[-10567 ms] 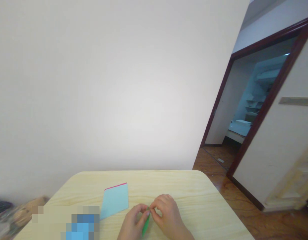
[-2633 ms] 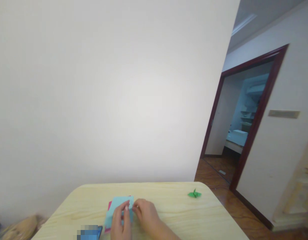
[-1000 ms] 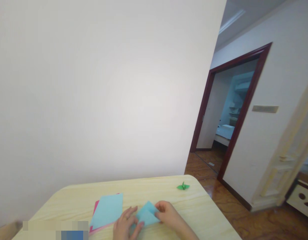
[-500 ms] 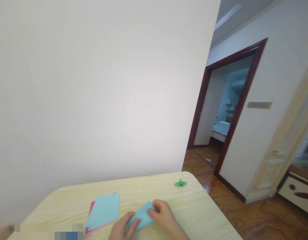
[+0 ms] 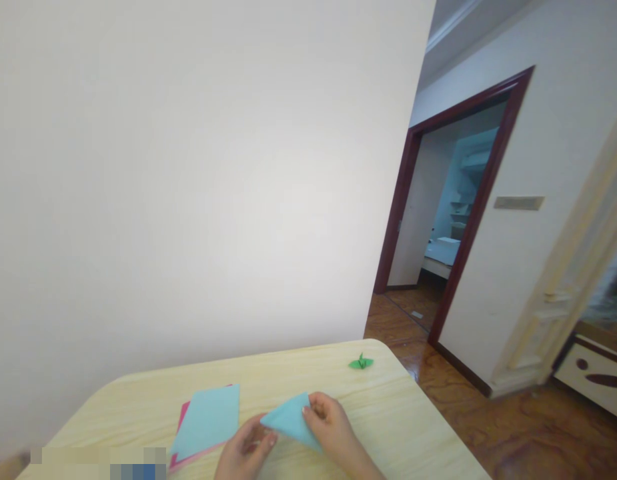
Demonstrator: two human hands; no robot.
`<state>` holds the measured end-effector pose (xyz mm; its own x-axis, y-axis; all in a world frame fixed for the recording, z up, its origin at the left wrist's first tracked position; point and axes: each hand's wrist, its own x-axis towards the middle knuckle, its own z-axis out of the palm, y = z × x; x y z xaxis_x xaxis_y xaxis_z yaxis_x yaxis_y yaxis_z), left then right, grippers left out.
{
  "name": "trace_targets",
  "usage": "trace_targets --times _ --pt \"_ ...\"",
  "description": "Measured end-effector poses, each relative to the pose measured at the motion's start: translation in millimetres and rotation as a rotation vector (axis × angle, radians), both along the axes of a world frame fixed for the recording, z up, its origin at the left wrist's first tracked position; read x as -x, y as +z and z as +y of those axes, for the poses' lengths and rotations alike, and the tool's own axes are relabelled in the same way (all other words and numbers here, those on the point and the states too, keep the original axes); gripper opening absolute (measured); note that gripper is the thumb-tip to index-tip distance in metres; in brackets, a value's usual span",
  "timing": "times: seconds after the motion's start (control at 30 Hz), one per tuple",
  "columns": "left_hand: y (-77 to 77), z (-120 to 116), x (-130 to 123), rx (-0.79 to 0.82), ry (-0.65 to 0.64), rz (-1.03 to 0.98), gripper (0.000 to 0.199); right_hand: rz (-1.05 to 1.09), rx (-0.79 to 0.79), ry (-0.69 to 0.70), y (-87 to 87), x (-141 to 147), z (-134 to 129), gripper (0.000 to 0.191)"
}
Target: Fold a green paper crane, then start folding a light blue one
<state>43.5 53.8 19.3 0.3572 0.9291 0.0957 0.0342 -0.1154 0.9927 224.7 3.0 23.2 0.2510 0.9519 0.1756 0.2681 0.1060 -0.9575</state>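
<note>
Item: folded light-blue paper triangle (image 5: 289, 420), over the pale wood-grain table (image 5: 293, 370), gripped at its right side by the right hand (image 5: 328, 421). Left hand (image 5: 245, 448): loosely curled, just under the triangle's left tip. Nearby: light-blue sheet (image 5: 205, 420) on pink sheet (image 5: 184, 415). Farther off: green origami crane (image 5: 361, 363).

Count: left hand (image 5: 245, 448) 1, right hand (image 5: 328, 423) 1, folded blue paper (image 5: 288, 420) 1, flat blue sheet (image 5: 205, 421) 1, pink sheet (image 5: 182, 417) 1, green paper crane (image 5: 361, 363) 1.
</note>
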Motion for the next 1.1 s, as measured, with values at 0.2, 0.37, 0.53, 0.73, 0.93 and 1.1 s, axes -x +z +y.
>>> trace_targets --times 0.2,0.37,0.53,0.73,0.93,1.1 --pt "3.6 -1 1 0.016 0.087 -0.022 0.049 -0.158 -0.05 -0.011 11.0 2 -7 0.023" --pt "-1.4 1 2 -0.003 0.11 0.011 0.048 -0.144 -0.068 -0.042 15.2 5 -7 0.021" --pt "2.6 0 3 0.029 0.124 0.053 0.053 -0.165 -0.1 -0.048 16.7 8 -8 0.026" --pt "11.5 -2 5 0.155 0.105 0.011 0.055 -0.185 -0.129 -0.079 17.7 9 -9 0.034" --pt "18.0 -5 5 0.129 0.123 0.023 0.055 -0.172 -0.133 -0.129 19.1 8 -9 0.035" --pt "18.9 -5 3 0.133 0.134 0.005 0.056 -0.195 -0.108 -0.159 19.2 8 -9 0.035"
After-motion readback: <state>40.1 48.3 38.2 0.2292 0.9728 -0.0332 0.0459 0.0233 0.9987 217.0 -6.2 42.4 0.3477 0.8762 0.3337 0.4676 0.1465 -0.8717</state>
